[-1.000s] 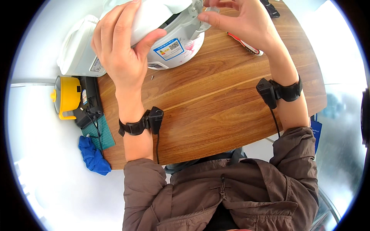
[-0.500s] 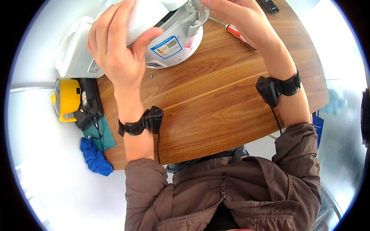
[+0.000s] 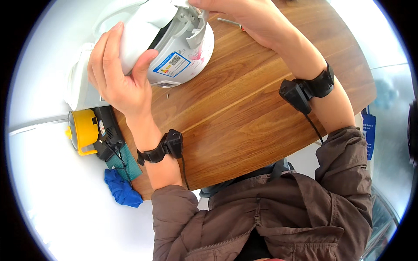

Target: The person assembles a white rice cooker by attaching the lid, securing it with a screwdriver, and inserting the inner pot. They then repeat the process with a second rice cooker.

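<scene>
Head view: left hand (image 3: 119, 80) grips the white cooker (image 3: 174, 48), now tilted further; right hand (image 3: 244, 17) has moved up to its hinge, grip unclear.

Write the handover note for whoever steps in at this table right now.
Left hand: gripping the white appliance, which lies tipped on the wooden table.
Right hand: at the appliance's upper edge by its grey plastic part; what it holds cannot be told.
Nearby: a screwdriver behind the right hand, a small screw on the table.
Done: appliance tipped, underside exposed.
Left: the grey part is not yet off.
</scene>
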Motion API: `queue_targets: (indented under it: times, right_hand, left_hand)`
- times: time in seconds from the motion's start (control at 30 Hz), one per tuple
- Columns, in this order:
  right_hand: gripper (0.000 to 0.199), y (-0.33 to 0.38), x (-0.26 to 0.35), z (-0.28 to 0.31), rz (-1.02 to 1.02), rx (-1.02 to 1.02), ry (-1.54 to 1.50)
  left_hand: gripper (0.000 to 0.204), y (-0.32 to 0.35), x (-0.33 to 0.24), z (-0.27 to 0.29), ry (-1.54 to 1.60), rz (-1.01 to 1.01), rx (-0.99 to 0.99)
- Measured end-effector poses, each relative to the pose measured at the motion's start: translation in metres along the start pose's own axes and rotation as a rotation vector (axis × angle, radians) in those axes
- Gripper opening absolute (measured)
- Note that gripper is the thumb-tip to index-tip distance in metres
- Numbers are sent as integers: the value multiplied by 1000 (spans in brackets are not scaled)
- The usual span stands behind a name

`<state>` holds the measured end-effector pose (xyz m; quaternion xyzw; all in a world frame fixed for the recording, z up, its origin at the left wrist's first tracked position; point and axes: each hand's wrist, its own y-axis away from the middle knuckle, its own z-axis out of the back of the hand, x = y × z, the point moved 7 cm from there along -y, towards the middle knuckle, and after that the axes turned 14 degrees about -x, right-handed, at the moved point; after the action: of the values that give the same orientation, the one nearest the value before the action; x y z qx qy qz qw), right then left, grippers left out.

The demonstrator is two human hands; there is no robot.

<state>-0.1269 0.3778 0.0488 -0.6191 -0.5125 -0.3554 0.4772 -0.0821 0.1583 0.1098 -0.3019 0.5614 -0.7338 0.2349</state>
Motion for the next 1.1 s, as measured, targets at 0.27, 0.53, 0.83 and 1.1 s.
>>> queue_targets:
  times: [0.27, 0.53, 0.83, 1.1]
  right_hand:
    - [27, 1, 6, 1, -41, -13, 55]
    - [28, -1, 4, 2, -14, -36, 64]
    - [35, -2, 3, 0, -2, -18, -9]
    - [42, -3, 0, 1, 25, -30, 24]
  left_hand:
    - [63, -3, -3, 0, -12, -11, 63]
    - [60, -5, -2, 1, 37, -18, 86]
    - [59, -3, -2, 1, 45, -35, 71]
    - [59, -5, -3, -1, 41, -36, 61]
